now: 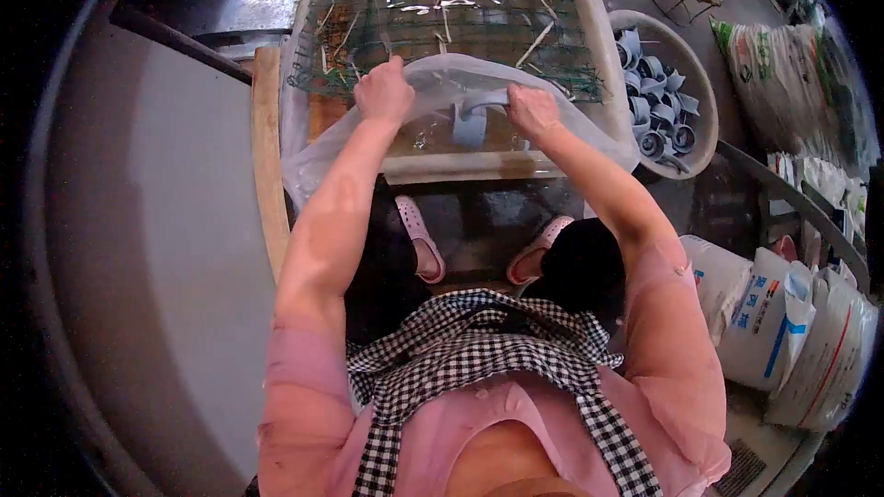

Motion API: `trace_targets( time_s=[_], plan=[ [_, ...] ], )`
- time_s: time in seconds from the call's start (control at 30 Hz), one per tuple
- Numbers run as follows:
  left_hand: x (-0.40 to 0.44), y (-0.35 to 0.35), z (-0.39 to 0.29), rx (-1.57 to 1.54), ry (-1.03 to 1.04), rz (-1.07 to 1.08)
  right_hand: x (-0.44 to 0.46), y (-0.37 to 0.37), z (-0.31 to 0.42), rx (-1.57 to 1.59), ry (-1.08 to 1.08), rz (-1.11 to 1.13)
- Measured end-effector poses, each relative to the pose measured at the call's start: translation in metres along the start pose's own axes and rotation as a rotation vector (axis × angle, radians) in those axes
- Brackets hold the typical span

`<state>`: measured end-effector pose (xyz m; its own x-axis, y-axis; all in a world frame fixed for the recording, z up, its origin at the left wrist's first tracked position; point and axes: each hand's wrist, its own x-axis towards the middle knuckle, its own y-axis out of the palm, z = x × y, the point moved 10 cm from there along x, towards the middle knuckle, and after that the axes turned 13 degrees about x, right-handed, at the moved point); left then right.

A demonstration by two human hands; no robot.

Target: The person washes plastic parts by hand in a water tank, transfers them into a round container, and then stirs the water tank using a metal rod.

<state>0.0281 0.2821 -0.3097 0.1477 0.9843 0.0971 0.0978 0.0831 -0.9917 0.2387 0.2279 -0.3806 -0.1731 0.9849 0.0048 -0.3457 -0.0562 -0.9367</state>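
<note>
A water-filled tank stands on the dark floor, green netting across its far part. Beside its right edge, a basin holds grey parts. By the near edge, the right hand clamps a grey piece; the left hand is closed, its grip unclear.
</note>
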Motion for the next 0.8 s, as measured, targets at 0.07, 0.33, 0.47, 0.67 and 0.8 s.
trace_targets(
  time_s=[0.07, 0.33, 0.47, 0.67, 0.8],
  plan=[
    [0.001, 0.002, 0.0, 0.006, -0.004, -0.018, -0.003, -0.002, -0.006, 0.011, 0.016, -0.026],
    [0.0, -0.005, 0.001, -0.021, -0.032, -0.081, -0.006, -0.001, -0.016, 0.062, 0.025, -0.101],
    [-0.002, -0.015, 0.002, -0.08, -0.034, -0.152, -0.007, 0.005, -0.017, 0.093, 0.051, -0.12],
    [-0.006, -0.036, 0.007, -0.15, -0.015, -0.304, -0.005, 0.024, -0.022, 0.102, 0.064, -0.101],
    [-0.007, -0.038, 0.011, -0.159, -0.001, -0.303, -0.006, 0.022, -0.016, 0.11, 0.051, -0.077]
  ],
)
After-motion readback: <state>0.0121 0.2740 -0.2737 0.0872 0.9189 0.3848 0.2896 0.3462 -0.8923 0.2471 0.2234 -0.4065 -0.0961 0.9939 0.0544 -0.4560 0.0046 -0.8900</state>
